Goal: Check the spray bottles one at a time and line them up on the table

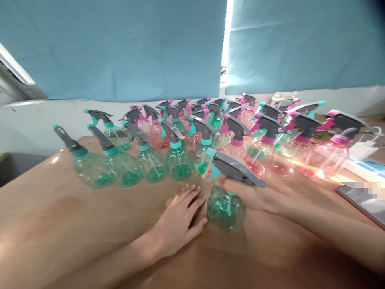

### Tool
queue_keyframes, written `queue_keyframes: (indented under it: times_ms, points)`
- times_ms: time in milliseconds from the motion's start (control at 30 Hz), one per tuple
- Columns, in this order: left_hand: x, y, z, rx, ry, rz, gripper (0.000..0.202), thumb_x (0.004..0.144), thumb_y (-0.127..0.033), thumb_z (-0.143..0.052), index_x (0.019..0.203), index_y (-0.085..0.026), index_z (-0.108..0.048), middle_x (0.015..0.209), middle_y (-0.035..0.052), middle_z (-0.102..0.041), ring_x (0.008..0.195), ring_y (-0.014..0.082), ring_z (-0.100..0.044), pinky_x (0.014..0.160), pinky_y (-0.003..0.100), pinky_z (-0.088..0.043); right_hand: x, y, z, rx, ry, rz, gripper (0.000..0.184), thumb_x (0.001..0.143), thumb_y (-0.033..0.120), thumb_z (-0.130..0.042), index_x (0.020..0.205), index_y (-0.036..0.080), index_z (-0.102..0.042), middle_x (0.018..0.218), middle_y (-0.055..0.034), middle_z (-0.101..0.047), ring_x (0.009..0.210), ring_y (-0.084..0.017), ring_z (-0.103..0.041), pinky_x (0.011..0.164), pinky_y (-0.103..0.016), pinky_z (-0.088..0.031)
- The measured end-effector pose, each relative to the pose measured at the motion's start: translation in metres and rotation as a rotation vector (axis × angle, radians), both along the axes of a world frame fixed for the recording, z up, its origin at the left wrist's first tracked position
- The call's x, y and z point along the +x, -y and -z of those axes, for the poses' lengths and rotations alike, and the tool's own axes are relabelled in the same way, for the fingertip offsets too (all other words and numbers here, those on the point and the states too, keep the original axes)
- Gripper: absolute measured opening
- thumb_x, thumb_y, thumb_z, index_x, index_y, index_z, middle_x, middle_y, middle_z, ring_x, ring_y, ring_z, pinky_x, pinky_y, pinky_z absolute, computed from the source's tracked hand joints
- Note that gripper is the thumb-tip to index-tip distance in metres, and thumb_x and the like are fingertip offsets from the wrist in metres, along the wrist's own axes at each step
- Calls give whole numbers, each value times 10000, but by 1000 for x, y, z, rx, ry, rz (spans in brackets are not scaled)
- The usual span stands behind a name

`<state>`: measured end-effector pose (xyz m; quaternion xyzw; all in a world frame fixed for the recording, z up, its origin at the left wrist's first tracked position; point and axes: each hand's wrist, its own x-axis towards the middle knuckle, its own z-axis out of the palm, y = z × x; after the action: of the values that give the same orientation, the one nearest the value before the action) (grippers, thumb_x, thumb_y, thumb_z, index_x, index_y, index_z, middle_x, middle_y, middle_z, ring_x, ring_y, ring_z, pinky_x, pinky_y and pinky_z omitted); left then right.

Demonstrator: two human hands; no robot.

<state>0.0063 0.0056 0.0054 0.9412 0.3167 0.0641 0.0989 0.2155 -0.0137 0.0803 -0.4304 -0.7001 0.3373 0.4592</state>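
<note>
A green transparent spray bottle (pixel 227 210) with a grey and turquoise trigger head is tilted just above or on the table; I cannot tell whether its base touches. My right hand (pixel 251 194) is closed around its neck from behind, with fingertips showing by the turquoise trigger. Part of that hand is hidden by the head and the bottle. Beside the bottle, on its left, my left hand (pixel 182 218) lies palm down with fingers spread, holding nothing. Its fingertips point toward a standing green spray bottle (pixel 179 162).
Several green and pink spray bottles (pixel 152 164) stand in rows across the back of the wooden table (pixel 99 228). On the right lie a phone (pixel 357 200) and a white power strip (pixel 368 166) with a plugged charger (pixel 362 148). Blue blinds (pixel 135 48) hang behind.
</note>
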Motion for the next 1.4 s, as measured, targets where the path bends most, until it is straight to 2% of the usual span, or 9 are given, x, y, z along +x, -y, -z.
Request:
queue_keyframes:
  times_ms: [133, 367, 633, 767, 967, 1100, 1200, 1267, 1400]
  points:
    - [-2, -1, 2, -23, 75, -6, 543, 914, -335, -588, 1409, -172, -436, 1482, 166, -443, 1392, 336, -366, 1100, 532, -337, 0, -3, 6, -1, -42, -53, 174, 702, 145, -455, 564, 236, -399, 536, 59, -355, 486, -96, -365, 462, -222, -378]
    - [1, 6, 1, -122, 183, -63, 792, 802, -359, -704, 1464, -207, -297, 1420, 148, -479, 1314, 354, -439, 1072, 550, -360, -3, -4, 14, -17, -83, -44, 122, 791, 183, -495, 792, 240, -603, 718, 19, -575, 667, -146, -560, 645, -297, -501]
    - [-16, 25, -1, -284, 413, -191, 845, 750, -479, -749, 1415, -208, -303, 1418, 155, -464, 1291, 368, -458, 1018, 542, -442, -51, -3, 14, -41, -159, -101, 167, 815, 176, -553, 953, 261, -595, 678, 54, -525, 591, -133, -522, 725, -342, -524]
    - [-47, 36, -13, -232, 571, -204, 762, 819, -477, -702, 1424, -263, -291, 1393, 107, -498, 1279, 342, -486, 1019, 508, -458, -95, -1, 18, 14, -176, -170, 224, 862, 218, -567, 1083, 246, -585, 805, 27, -588, 633, -119, -522, 684, -303, -489]
    - [-110, 54, -28, -2, 574, -389, 657, 829, -459, -662, 1400, -316, -371, 1286, 32, -581, 1171, 336, -573, 919, 440, -542, -169, -8, 15, 7, -185, -323, 333, 848, 324, -644, 1150, 220, -551, 833, 23, -582, 618, -94, -503, 592, -270, -448]
    - [-156, 56, -36, 49, 548, -516, 581, 822, -493, -687, 1328, -326, -458, 1148, 41, -639, 1082, 343, -620, 885, 481, -547, -201, -23, 2, 51, -12, -424, 482, 770, 406, -737, 1173, 217, -554, 1035, -42, -631, 898, -186, -610, 750, -346, -510]
    - [-190, 50, -39, 33, 585, -544, 493, 870, -463, -639, 1307, -297, -479, 1229, 60, -602, 1107, 325, -604, 899, 472, -525, -211, -35, -13, 101, 185, -501, 730, 701, 458, -794, 1322, 235, -481, 1349, -86, -560, 1198, -261, -541, 980, -450, -460]
    - [-212, 43, -39, 134, 575, -606, 477, 870, -492, -637, 1274, -272, -509, 1269, 70, -556, 1127, 323, -583, 928, 472, -496, -213, -44, -26, 118, 274, -443, 761, 724, 476, -775, 1373, 250, -447, 1467, -87, -473, 1298, -279, -477, 1047, -484, -415]
    - [-251, 22, -36, 241, 536, -772, 527, 839, -590, -637, 1217, -233, -548, 1197, 78, -545, 1049, 312, -598, 879, 441, -503, -221, -68, -49, 235, 286, -216, 501, 848, 494, -642, 1233, 182, -565, 1281, -115, -620, 1116, -248, -610, 909, -417, -508]
